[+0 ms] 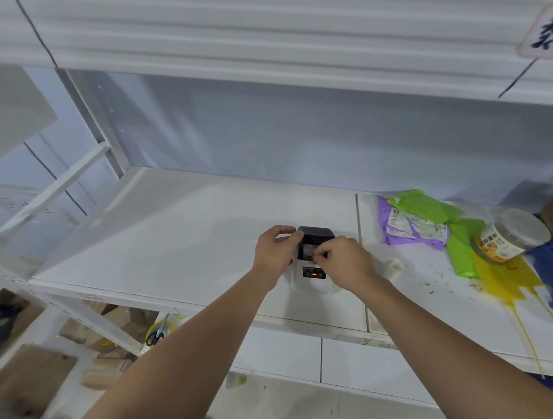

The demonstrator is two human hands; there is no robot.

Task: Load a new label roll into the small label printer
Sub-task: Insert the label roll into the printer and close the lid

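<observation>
The small white label printer [313, 280] lies on the white shelf [180, 247], its dark lid [315, 233] swung up at the far end. A red light glows on its button panel. My left hand [276, 253] grips the printer's left side by the lid hinge. My right hand [346, 263] reaches into the open roll bay, fingertips pinched together on something small; most of the bay is hidden by my fingers. A white roll-like object [393, 265] lies just right of my right hand.
On the right stand a clear jar [510, 235] lying on its side, purple [409, 230], green [465, 246] and yellow [506, 279] bags and a blue item. An upper shelf overhangs. Scissors [156, 335] and cardboard boxes lie on the floor below left.
</observation>
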